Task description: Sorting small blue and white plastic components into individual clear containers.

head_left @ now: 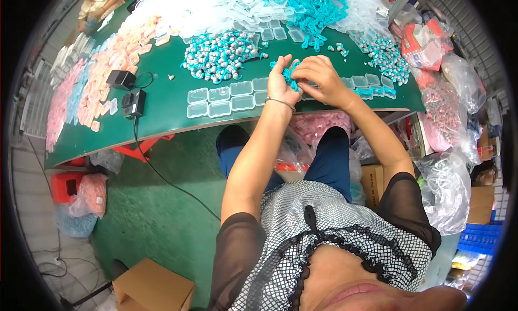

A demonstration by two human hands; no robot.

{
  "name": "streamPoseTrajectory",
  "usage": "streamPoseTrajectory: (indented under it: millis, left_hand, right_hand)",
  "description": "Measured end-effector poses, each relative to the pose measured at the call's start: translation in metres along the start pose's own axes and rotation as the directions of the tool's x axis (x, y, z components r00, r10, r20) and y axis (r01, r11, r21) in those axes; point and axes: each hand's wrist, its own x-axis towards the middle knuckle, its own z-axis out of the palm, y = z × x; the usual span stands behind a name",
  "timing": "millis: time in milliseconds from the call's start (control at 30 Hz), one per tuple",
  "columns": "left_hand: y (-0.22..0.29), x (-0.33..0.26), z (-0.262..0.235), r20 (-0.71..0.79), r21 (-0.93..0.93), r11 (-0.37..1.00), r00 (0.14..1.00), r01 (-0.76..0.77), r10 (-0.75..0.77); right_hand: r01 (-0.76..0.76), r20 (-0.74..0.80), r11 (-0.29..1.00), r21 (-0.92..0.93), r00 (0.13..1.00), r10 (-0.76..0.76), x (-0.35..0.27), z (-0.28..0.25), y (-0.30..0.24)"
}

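My left hand [280, 85] is closed around a small bunch of teal cords [292, 75], held above the table's near edge. My right hand [324, 80] meets it from the right, its fingers pinched together at the cords; what exactly lies between those fingertips is hidden. Clear plastic cases [219, 94] lie in rows beneath and to both sides of my hands. In the right-hand part of the near row, teal cords [376, 91] lie in the cases. Just beyond my left hand is a heap of small grey-and-teal pieces [218, 55].
Farther back on the green table [167, 103] are a teal cord pile [315, 11] and heaped clear cases [216, 11]. Peach pieces [116, 57] spread leftward, near a small black cabled device [133, 102]. Another person [100, 3] is at the far left. Plastic bags [445, 187] crowd the right.
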Motion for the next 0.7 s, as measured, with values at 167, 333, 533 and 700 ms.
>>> streamPoseTrajectory:
  millis: [167, 333, 533, 700]
  left_hand:
    - [0.000, 0.002, -0.001, -0.016, -0.004, 0.999, 0.999, -0.038, 0.038]
    - [-0.002, 0.004, -0.001, 0.011, 0.009, 0.999, 0.999, -0.040, 0.040]
    - [0.016, -0.004, 0.001, -0.107, 0.008, 0.990, 0.984, -0.142, 0.142]
    - [0.023, -0.009, 0.002, -0.093, 0.066, 0.986, 0.983, -0.153, 0.158]
  right_hand:
    - [0.043, 0.038, 0.999, -0.024, 0.998, -0.042, -0.003, -0.002, 0.004]
    - [0.020, 0.014, 1.000, 0.021, 1.000, -0.020, -0.004, -0.004, 0.007]
    - [-0.212, 0.066, 0.976, 0.040, 0.976, 0.209, -0.027, -0.019, 0.012]
    - [-0.152, 0.170, 0.973, -0.174, 0.969, 0.182, -0.042, -0.011, 0.011]
